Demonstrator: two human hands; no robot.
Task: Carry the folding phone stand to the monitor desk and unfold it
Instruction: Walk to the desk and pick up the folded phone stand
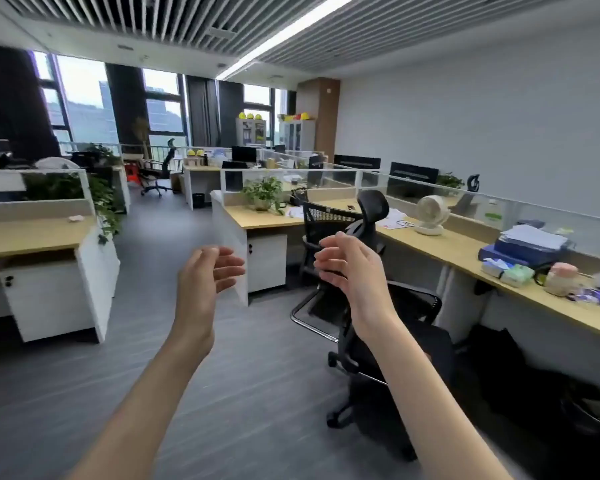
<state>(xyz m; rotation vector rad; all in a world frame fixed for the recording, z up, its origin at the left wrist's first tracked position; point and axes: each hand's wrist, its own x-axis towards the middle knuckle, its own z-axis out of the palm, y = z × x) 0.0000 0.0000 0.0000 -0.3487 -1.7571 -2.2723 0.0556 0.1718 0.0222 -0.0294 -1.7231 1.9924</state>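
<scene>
Both arms are stretched out in front of me over the aisle. My left hand (207, 271) is held palm inward with its fingers loosely curved and apart, and nothing is in it. My right hand (350, 265) faces it, fingers bent and apart; I see no object in it, only the dark chair behind. No phone stand can be seen anywhere. Black monitors (413, 172) stand behind the glass partition at the right, and another monitor (244, 154) is on a far desk.
A black mesh office chair (371, 299) stands just beyond my right hand, by the long wooden desk (465, 251) with a white fan (430, 214), tissue packs and a stack of papers. A second desk (28, 237) is at the left. Grey floor runs between them.
</scene>
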